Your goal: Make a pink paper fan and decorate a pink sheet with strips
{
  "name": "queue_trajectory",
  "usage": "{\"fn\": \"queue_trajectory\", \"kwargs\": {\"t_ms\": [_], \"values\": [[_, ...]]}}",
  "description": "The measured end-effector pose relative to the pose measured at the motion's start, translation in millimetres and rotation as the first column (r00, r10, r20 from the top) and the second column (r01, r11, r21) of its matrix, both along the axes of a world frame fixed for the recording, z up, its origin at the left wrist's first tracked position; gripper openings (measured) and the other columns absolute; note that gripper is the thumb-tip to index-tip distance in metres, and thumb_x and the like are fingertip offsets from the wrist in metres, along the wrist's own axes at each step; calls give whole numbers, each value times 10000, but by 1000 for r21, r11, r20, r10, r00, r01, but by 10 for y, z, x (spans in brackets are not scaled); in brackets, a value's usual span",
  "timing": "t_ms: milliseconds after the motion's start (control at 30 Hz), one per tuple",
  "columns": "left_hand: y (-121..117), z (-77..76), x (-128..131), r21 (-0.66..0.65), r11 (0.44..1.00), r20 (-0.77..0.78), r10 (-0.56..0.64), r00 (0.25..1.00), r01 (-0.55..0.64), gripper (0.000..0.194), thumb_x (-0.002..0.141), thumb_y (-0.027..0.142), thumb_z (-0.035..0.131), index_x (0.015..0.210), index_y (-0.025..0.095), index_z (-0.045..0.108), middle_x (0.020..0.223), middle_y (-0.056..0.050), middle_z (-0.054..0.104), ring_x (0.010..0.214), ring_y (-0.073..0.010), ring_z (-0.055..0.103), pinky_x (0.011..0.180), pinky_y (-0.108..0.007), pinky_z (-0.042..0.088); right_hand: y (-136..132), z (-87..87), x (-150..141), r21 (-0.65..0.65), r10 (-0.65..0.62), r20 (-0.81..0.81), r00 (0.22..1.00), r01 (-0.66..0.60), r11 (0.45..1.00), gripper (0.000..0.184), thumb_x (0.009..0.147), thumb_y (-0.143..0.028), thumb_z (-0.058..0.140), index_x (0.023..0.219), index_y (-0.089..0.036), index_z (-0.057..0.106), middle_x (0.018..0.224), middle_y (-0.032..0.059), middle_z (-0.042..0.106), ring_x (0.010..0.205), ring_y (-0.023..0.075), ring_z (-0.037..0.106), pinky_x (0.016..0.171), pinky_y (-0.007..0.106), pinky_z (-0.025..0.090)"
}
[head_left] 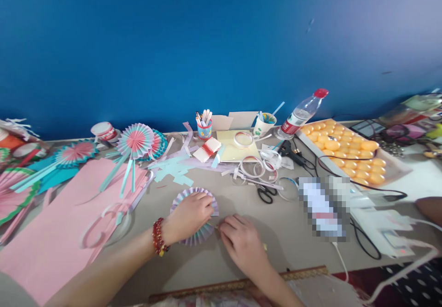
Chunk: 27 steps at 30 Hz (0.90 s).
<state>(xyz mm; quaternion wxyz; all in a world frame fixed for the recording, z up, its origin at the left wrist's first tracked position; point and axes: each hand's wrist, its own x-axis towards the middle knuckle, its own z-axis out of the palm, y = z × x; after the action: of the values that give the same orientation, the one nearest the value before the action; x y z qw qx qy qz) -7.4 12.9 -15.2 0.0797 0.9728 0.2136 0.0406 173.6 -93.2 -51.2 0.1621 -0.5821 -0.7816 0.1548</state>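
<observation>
A round pleated paper fan [198, 238], pale purple and pale green, lies on the table in front of me. My left hand [193, 212], with a red bead bracelet at the wrist, rests over its middle and holds it with bent fingers, hiding the centre. Just right of the fan's edge, my right hand [240, 238] is low on the tabletop, its fingers curled and closed together. Whatever its fingertips pinch, if anything, is hidden or too small to name. Black-handled scissors [265, 194] lie beyond the right hand.
Finished paper fans [135, 141] and pink paper sheets [65, 210] cover the left side. Paper strips [174, 169], tape rolls [252, 166], a pen cup [204, 128] and a bottle [299, 116] stand or lie behind. A tray of orange ball shapes [345, 153] and cables are at right.
</observation>
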Motion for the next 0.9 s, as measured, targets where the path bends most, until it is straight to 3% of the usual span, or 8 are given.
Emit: {"fn": "queue_trajectory", "kwargs": {"t_ms": [400, 900], "values": [[83, 70, -36, -177, 982, -19, -66, 998, 61, 169, 920, 120, 485, 804, 181, 592, 906, -36, 586, 872, -192, 548, 769, -307, 426, 8, 24, 0, 23, -8, 9, 1000, 8, 1000, 165, 900, -131, 551, 782, -210, 635, 813, 18, 636, 791, 171, 558, 711, 280, 399], [73, 65, -55, -176, 980, -16, -100, 995, 96, 170, 923, 111, 482, 818, 182, 596, 896, -36, 593, 869, -193, 548, 768, -305, 407, 5, 18, -6, 9, -15, 1, 1000, 15, 1000, 141, 903, -143, 576, 789, -204, 631, 807, 9, 637, 783, 167, 553, 699, 280, 385]]}}
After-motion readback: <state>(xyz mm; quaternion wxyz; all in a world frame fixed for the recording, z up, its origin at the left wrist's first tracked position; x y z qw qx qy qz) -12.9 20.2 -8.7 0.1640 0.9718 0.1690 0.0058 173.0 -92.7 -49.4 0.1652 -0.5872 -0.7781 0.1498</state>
